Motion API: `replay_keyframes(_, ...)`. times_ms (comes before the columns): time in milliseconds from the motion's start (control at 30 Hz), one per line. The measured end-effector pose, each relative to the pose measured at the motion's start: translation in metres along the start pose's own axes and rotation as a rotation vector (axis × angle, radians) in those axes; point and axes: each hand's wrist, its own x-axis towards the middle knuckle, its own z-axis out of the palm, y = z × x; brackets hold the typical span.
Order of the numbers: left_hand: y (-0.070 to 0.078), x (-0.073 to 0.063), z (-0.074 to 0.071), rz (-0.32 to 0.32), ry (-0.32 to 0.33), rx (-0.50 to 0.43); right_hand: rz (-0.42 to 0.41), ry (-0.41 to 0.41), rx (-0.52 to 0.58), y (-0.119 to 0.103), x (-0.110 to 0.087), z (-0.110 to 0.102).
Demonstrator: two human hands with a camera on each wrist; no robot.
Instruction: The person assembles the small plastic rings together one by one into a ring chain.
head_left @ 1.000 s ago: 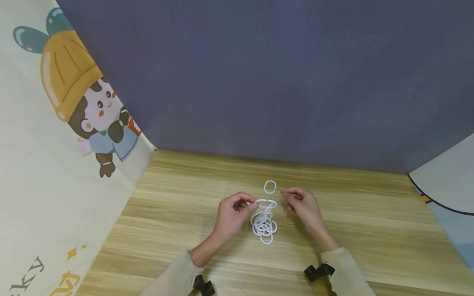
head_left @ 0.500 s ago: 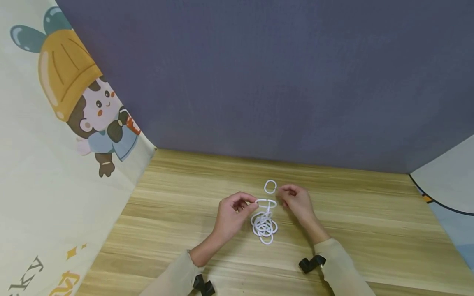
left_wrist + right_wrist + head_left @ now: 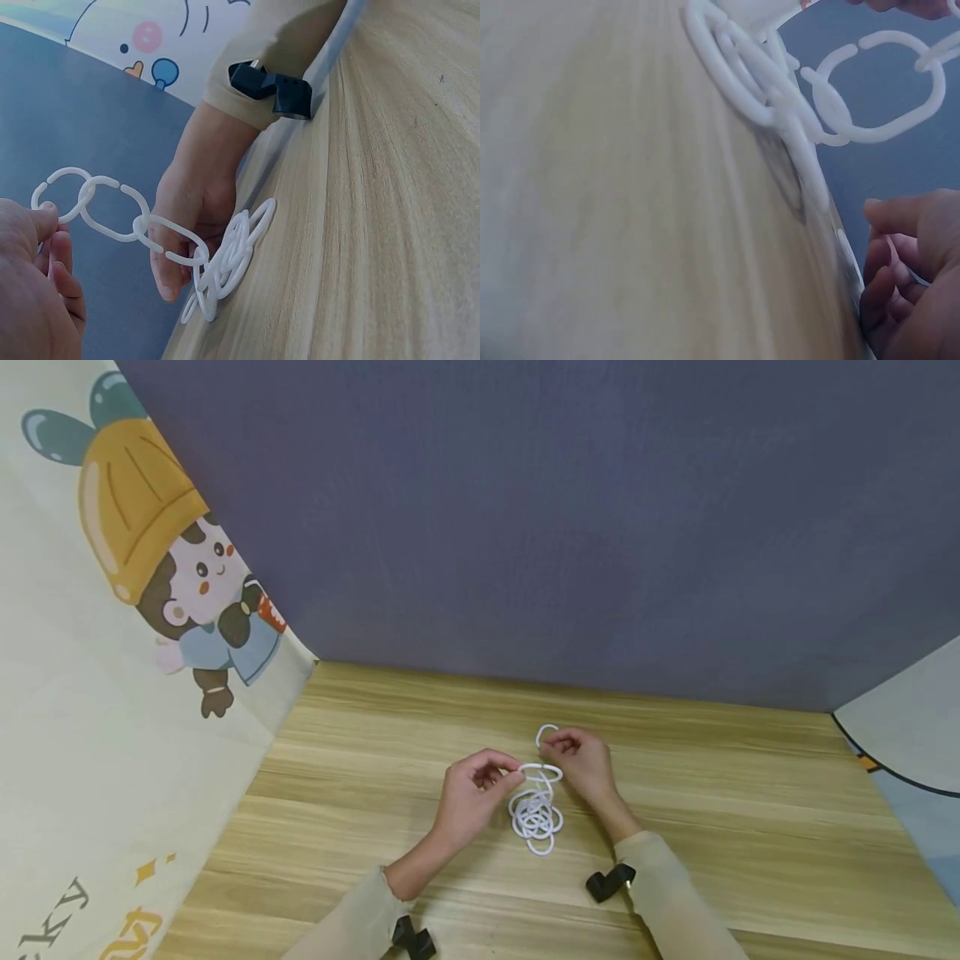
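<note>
My left hand (image 3: 472, 789) pinches the end link (image 3: 66, 172) of a white plastic link chain (image 3: 112, 233) between thumb and fingers. From there a few links hang down to a tangled heap of joined links (image 3: 534, 818) on the table. Past the heap lies a loose white oval link (image 3: 538, 737), partly covered by my right hand (image 3: 588, 768). In the right wrist view the fingers (image 3: 900, 216) of that hand are loosely bent beside the link, and thumb and fingertips stand apart. Whether they touch the link cannot be made out.
The wood-grain table (image 3: 360, 827) runs back to a dark blue panel (image 3: 525, 527). A pale panel with a cartoon figure (image 3: 213, 577) stands on the left, another pale panel (image 3: 915, 718) on the right. Both wrists carry black camera mounts (image 3: 611, 883).
My right hand has moved left, from beside the loose link to over its right part. The left hand stays in place with the chain's end link.
</note>
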Motion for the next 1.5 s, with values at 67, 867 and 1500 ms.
replay_keyframes(67,0.000,0.000,0.000,0.009,0.001,0.000,-0.007,0.001,-0.026,0.000,0.001,0.001)
replay_keyframes(867,0.000,-0.002,0.002,-0.003,-0.001,-0.015,-0.066,-0.152,-0.391,0.003,-0.001,-0.004)
replay_keyframes(1500,0.000,-0.002,0.001,-0.029,0.001,-0.009,-0.220,-0.022,-0.257,0.039,-0.002,-0.018)
